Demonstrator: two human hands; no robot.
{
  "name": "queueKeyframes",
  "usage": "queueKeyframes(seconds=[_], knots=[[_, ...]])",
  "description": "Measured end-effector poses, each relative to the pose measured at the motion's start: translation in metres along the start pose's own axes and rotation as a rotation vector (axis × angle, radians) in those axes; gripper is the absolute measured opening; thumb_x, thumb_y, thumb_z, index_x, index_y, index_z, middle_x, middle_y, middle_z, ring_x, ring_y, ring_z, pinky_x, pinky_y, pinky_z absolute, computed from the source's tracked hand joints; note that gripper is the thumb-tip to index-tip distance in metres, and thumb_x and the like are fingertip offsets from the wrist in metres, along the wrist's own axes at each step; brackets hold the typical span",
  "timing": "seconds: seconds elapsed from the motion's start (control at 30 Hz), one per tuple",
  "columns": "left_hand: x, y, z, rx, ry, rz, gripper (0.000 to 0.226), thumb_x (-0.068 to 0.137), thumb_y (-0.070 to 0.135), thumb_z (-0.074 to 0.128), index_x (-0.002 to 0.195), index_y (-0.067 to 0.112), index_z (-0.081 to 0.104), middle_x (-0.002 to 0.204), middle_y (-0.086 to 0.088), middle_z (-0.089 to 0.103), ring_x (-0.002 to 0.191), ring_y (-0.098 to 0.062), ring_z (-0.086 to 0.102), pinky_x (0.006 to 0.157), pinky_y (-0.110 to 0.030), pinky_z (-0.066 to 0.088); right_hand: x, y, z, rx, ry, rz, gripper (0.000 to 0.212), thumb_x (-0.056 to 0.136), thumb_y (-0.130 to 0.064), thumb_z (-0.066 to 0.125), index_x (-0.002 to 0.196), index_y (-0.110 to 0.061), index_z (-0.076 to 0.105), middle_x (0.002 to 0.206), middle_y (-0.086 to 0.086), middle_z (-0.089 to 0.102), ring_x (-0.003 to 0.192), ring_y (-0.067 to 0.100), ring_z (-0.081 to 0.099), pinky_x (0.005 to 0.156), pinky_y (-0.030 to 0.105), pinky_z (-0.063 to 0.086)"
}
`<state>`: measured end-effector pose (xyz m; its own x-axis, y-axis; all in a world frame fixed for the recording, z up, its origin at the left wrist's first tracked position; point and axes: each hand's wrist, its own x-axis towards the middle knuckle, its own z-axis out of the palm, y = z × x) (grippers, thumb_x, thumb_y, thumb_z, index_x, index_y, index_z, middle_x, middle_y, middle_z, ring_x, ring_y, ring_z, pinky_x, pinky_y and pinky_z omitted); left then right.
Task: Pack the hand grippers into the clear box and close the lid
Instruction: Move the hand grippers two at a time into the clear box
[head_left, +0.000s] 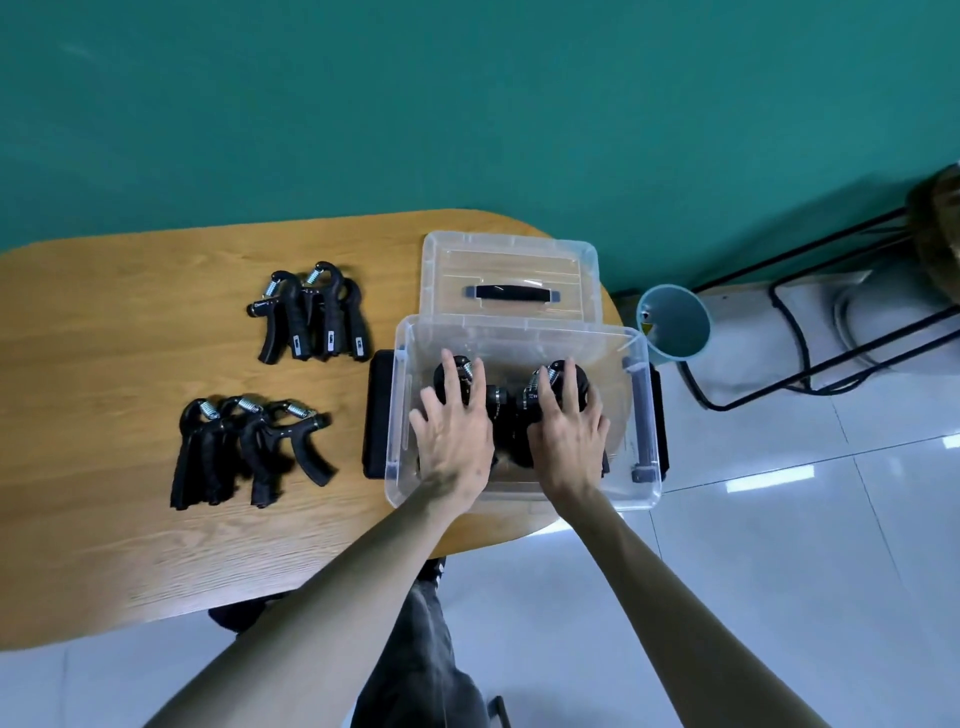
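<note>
My forearms enter from 6 o'clock and end inside the clear box (400, 415), which sits at the 3 o'clock end of the wooden table (130, 441). My left hand (454, 421) lies palm down with fingers spread over a cluster of hand grippers in the left half of the box; my right hand (569, 421) lies the same way over a second cluster (524, 402) in the right half. The fingers are splayed wide and rest on top of the black handles; I cannot tell whether any fingertip curls under one. I judge the current step to be seating a batch on the box floor. Two more groups wait on the table: one group (311, 317) at 10 o'clock of the box, another group (249, 452) at 9 o'clock, both well apart from the box wall. The lid (511, 270) lies flat just beyond the box at 12 o'clock, handle up. Next move: withdraw both hands, reach to 9 o'clock, and gather the nearer group. Springs and hooked handles may tangle, so lift each cluster as one bundle.
</note>
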<state>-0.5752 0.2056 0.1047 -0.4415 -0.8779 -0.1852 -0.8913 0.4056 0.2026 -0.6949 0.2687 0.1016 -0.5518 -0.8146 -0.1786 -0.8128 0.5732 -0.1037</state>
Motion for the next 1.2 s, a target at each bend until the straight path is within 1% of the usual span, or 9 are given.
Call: queueKeyframes(seconds=[0.2, 0.3, 0.4, 0.5, 0.63, 0.77, 0.93, 1.13, 1.2], knots=[[0.010, 0.006, 0.019, -0.007, -0.061, -0.062, 0.071, 0.097, 0.016, 0.056, 0.159, 0.020, 0.023, 0.168, -0.019, 0.010, 0.103, -0.035, 0.046, 0.078, -0.045, 0.042, 0.017, 0.010, 0.017, 0.009, -0.070, -0.034, 0.076, 0.082, -0.005, 0.061, 0.151, -0.020, 0.033, 0.165, 0.011, 0.018, 0.135, 0.048, 0.033, 0.094, 0.059, 0.042], [0.017, 0.004, 0.026, 0.022, -0.105, -0.065, 0.071, 0.100, 0.018, 0.051, 0.161, 0.021, 0.014, 0.168, -0.019, 0.001, 0.108, -0.034, 0.043, 0.083, -0.045, 0.040, 0.026, 0.016, 0.029, 0.000, -0.122, -0.063, 0.078, 0.083, -0.006, 0.064, 0.153, -0.020, 0.032, 0.166, 0.011, 0.015, 0.134, 0.048, 0.033, 0.094, 0.059, 0.042], [0.023, 0.002, 0.035, 0.023, -0.131, -0.087, 0.071, 0.102, 0.020, 0.046, 0.162, 0.022, 0.009, 0.169, -0.018, -0.004, 0.112, -0.033, 0.041, 0.087, -0.044, 0.038, 0.031, 0.023, 0.044, 0.004, -0.155, -0.048, 0.087, 0.079, -0.005, 0.069, 0.154, -0.023, 0.027, 0.166, 0.011, 0.011, 0.136, 0.047, 0.031, 0.094, 0.058, 0.041], [0.026, 0.001, 0.041, 0.046, -0.102, -0.091, 0.072, 0.101, 0.021, 0.050, 0.162, 0.022, 0.012, 0.168, -0.020, 0.000, 0.108, -0.033, 0.043, 0.085, -0.044, 0.040, 0.034, 0.025, 0.052, 0.034, -0.159, -0.042, 0.096, 0.075, 0.000, 0.070, 0.156, -0.024, 0.023, 0.167, 0.010, 0.005, 0.137, 0.047, 0.030, 0.095, 0.059, 0.040], [0.026, 0.000, 0.047, 0.113, -0.061, -0.050, 0.075, 0.096, 0.025, 0.059, 0.161, 0.022, 0.021, 0.168, -0.019, 0.005, 0.100, -0.031, 0.047, 0.079, -0.042, 0.042, 0.034, 0.026, 0.057, 0.063, -0.147, -0.060, 0.098, 0.078, 0.002, 0.067, 0.158, -0.024, 0.015, 0.167, 0.010, -0.003, 0.138, 0.049, 0.027, 0.098, 0.062, 0.039], [0.026, 0.002, 0.046, 0.120, -0.083, -0.035, 0.078, 0.090, 0.028, 0.067, 0.158, 0.024, 0.029, 0.168, -0.017, 0.011, 0.097, -0.030, 0.048, 0.075, -0.041, 0.042, 0.034, 0.029, 0.057, 0.078, -0.137, -0.098, 0.089, 0.086, -0.008, 0.064, 0.158, -0.022, 0.016, 0.167, 0.013, -0.004, 0.138, 0.051, 0.027, 0.098, 0.063, 0.040], [0.027, 0.001, 0.044, 0.131, -0.142, -0.003, 0.090, 0.087, 0.037, 0.071, 0.159, 0.028, 0.017, 0.169, -0.014, -0.001, 0.104, -0.030, 0.045, 0.081, -0.041, 0.040, 0.034, 0.030, 0.056, 0.071, -0.141, -0.113, 0.084, 0.089, -0.015, 0.061, 0.159, -0.020, 0.016, 0.167, 0.014, -0.004, 0.141, 0.052, 0.024, 0.101, 0.064, 0.039], [0.029, 0.001, 0.042, 0.108, -0.144, 0.022, 0.093, 0.084, 0.031, 0.074, 0.159, 0.026, 0.019, 0.168, -0.018, 0.002, 0.104, -0.030, 0.045, 0.079, -0.041, 0.042, 0.036, 0.024, 0.052, 0.002, -0.148, -0.079, 0.078, 0.090, -0.029, 0.059, 0.158, -0.023, 0.021, 0.167, 0.017, 0.006, 0.143, 0.050, 0.023, 0.112, 0.068, 0.023], [0.028, 0.000, 0.039, 0.105, -0.151, 0.044, 0.094, 0.087, 0.038, 0.070, 0.160, 0.024, 0.013, 0.168, -0.020, -0.003, 0.109, -0.033, 0.046, 0.080, -0.044, 0.044, 0.035, 0.026, 0.050, 0.006, -0.138, -0.078, 0.078, 0.091, -0.030, 0.058, 0.159, -0.025, 0.019, 0.166, 0.018, 0.008, 0.146, 0.048, 0.019, 0.114, 0.069, 0.020]])
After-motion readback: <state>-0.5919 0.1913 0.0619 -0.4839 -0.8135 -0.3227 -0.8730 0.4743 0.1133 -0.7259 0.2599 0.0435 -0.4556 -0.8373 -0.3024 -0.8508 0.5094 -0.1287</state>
